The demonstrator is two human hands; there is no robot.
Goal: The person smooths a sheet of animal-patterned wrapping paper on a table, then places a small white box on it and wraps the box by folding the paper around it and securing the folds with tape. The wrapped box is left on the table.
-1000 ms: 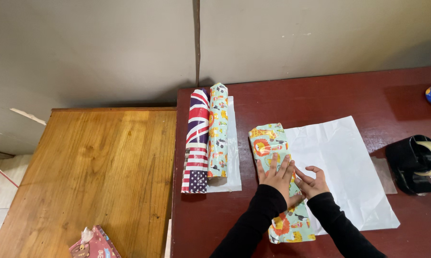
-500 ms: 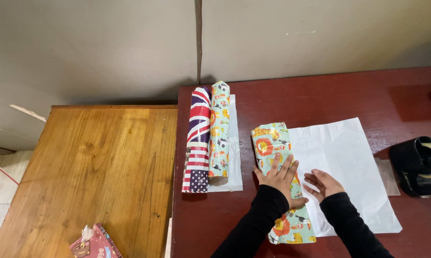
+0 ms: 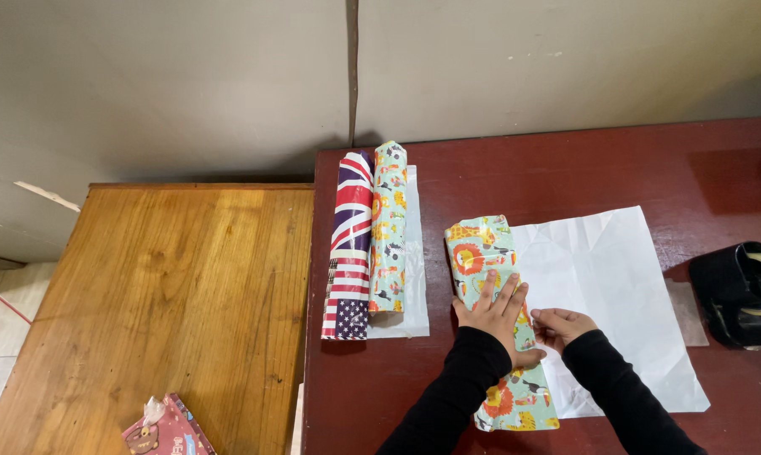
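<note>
Now | animal-print parcel [image 3: 492,324] half-wrapped | left hand [image 3: 492,318] pressing flat | right hand [image 3: 559,327] pinching white paper [image 3: 608,286]

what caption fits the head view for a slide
Left hand presses an animal-print wrapped parcel on white paper as right hand pinches its edge.

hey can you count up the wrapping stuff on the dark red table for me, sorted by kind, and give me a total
Rolls of wrapping paper: 2, a flag-patterned roll and an animal-print roll
Folded animal-print sheet with its white side spread out, under the left hand and right hand: 1
Black tape dispenser: 1
Total: 4
</note>
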